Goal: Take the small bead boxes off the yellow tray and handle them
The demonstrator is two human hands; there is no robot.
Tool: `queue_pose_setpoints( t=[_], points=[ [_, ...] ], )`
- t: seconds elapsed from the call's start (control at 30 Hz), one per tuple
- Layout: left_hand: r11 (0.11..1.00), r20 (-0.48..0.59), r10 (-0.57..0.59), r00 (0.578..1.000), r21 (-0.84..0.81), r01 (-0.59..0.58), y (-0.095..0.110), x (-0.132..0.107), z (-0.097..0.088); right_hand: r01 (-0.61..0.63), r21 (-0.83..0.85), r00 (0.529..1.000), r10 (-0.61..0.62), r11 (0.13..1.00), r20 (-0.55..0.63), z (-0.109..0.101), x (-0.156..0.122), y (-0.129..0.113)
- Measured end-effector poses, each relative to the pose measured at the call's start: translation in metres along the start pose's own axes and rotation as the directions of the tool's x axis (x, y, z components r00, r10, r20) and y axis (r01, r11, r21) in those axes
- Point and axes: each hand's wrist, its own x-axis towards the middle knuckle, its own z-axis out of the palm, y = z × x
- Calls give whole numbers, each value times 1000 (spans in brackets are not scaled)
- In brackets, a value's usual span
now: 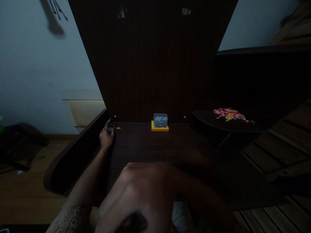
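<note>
Transparent plastic box (111, 127), lid (108, 122) raised: ten o'clock on our dark desktop (136, 145), just beside the rounded side panel (73, 158); left hand (106, 137) clamped on it. Right hand (138, 194) apart, six o'clock; its grip we cannot tell. Desktop stretches to stacked boxes (160, 119), twelve o'clock.

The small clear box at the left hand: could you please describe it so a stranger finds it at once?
Find the dark desk, then its far left corner, below the tall back panel. There, the left hand holds the small clear box, beside a few yellow bits. Unlike the bluish stacked boxes on the yellow base, it is in a hand.
</note>
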Motion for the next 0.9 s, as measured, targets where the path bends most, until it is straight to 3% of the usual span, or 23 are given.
queue_pose_setpoints(
  t=[0.07,0.17,0.3,0.5,0.6,0.77,0.9],
  points=[
    [997,35,-41,999,63,39,3,-2,-3,-58,-24,997,57,998,-44,-7,-7,20],
    [984,69,-63,996,171,50,7,-5,-6,-355,-139,930,333,925,-158,-18,-29,67],
    [939,139,-20,990,343,-30,13,-6,-5,-680,-242,730,606,693,-315,-35,-74,135],
    [918,176,46,983,380,-111,9,-2,-6,-894,-239,447,710,380,-544,-48,-133,191],
    [920,183,67,981,369,-132,4,-1,-8,-905,-222,421,689,363,-590,-47,-151,206],
    [940,141,127,982,300,-165,-2,0,-7,-898,-197,418,627,393,-657,-37,-166,221],
    [932,131,222,966,262,-250,-6,3,-4,-878,-242,451,546,413,-706,-25,-163,219]
  ],
)
